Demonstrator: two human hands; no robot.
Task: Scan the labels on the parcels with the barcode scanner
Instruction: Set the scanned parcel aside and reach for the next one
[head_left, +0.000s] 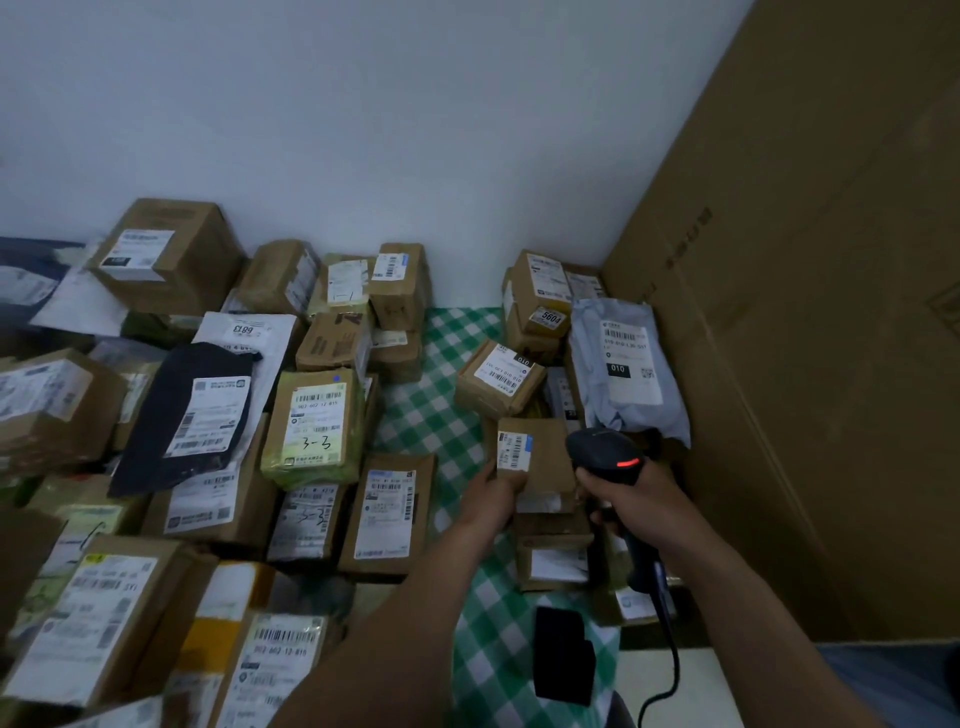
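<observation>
Left hand (493, 496) gripped a small brown cardboard parcel (545, 462), its white barcode label (514, 451) facing up, at the right side of the green-checked surface (441, 415). Right hand (631, 501) clasped the black barcode scanner (605, 452), red light glowing, just beside it.

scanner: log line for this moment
left hand holds small box | right hand grips barcode scanner, red light on | label facing up

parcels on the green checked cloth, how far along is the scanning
Done: nothing visibly marks a parcel as scanned. In hand: the left hand holds a small brown cardboard parcel, white label up, while the right hand grips the black barcode scanner, red light on, beside it. Left: probably the large pile of labelled boxes on the left.
</observation>
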